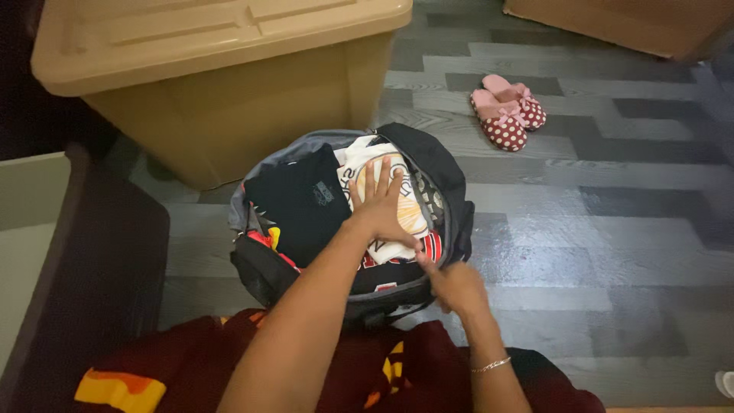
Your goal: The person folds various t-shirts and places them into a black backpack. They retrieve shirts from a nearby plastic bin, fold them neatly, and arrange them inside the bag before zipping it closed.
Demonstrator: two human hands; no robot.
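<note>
A tan storage bin (206,69) stands behind the open backpack (428,164) on the floor. The left hand (380,206) presses flat, fingers spread, on the folded clothes (302,203) inside; the right hand (456,285) pinches the backpack's near edge. Pink slippers (506,115) lie well apart.

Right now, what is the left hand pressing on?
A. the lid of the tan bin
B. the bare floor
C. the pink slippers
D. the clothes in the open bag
D: the left hand lies flat on the folded clothes in the open bag, far from the slippers and the bin.
</note>
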